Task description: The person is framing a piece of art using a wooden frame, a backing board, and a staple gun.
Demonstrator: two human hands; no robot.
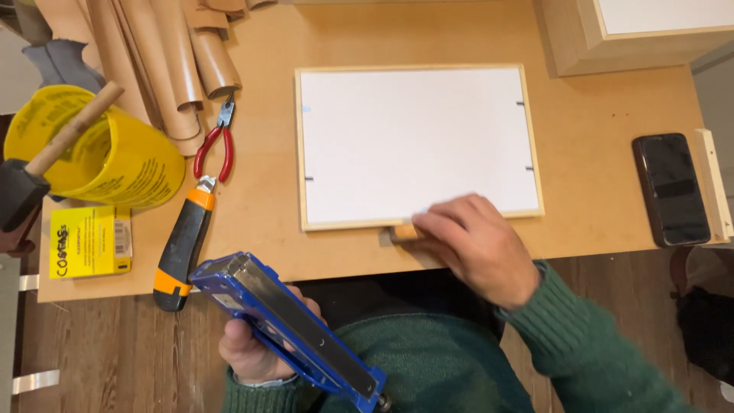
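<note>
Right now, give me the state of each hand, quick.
Left hand: closed around the blue staple gun, holding it off the table.
Right hand: fingers curled on a small wooden piece at the wooden frame edge; grip unclear.

I see a tan board tabletop (596, 191) filling most of my view, smooth and evenly lit, with soft shadows. Below its near edge runs a dark wood plank floor (115, 352). At the top right stands a pale wooden box (569, 38) with a white panel. At the far left I make out a grey floor patch (19, 50).
</note>
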